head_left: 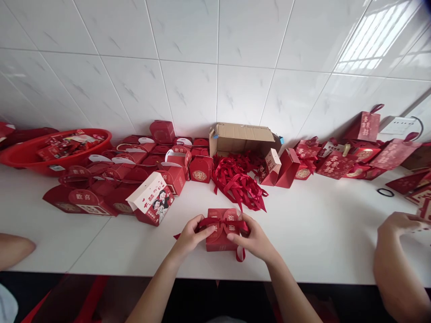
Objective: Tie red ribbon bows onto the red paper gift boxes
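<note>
A small red gift box (220,243) with pale lettering sits on the white table in front of me. Across its top lies a red ribbon (220,222), gathered at the middle, with one loose end curling down at the front right. My left hand (192,237) grips the ribbon at the box's left side, its thumb resting on the lid. On the right side, my right hand (253,237) holds the ribbon likewise, thumb against the box top. The fingers behind the ribbon are partly hidden. Just beyond the box lies a heap of red ribbons (237,181).
Behind the ribbons a cardboard carton (242,131) lies on its side. Many red boxes (124,177) stand at left, near a red basin (20,154) of packets. More gift boxes (336,163) line the right. Other people's arms (393,255) show at both edges.
</note>
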Available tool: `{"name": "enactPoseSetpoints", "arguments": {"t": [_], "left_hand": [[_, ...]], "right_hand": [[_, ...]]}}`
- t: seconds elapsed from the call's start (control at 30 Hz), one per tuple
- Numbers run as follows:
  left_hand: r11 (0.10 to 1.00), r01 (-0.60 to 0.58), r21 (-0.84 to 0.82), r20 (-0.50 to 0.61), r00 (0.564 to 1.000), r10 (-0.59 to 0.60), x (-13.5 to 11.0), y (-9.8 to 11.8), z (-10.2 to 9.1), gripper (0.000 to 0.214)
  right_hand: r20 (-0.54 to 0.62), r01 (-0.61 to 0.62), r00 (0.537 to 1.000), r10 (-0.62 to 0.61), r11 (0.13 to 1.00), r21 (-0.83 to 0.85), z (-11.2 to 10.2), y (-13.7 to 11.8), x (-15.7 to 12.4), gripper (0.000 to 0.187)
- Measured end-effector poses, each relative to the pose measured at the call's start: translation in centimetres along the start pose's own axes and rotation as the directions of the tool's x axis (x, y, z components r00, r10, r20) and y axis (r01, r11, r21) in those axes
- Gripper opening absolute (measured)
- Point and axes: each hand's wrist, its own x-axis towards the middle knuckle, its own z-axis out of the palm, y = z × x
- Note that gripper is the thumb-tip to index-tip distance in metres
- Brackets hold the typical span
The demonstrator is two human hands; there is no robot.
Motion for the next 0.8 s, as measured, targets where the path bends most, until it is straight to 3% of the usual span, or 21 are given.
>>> {"name": "enactPoseSetpoints", "arguments": {"t": [0.2,0.4,0.8], "left_hand": [[1.0,-0.001,0.007,-0.036,0.999,0.001,0.0,-0.3,0.1,0.03],[1.0,0.005,-0.016,-0.077,0.997,-0.006,0.0,-0.2,0.5,0.03],[0.999,0.009,-0.046,-0.104,0.994,-0.014,0.4,-1.2,0.6,0.031]], "right_hand": [[-0.083,0.113,0.987,-0.135,0.966,-0.232,1.3,-0.2,0.0,0.022],[-0.142,0.142,0.973,-0.182,0.957,-0.252,1.6,0.3,0.0,0.02],[-0.09,0.178,0.977,-0.195,0.969,-0.169,1.6,0.9,-0.4,0.023]]}}
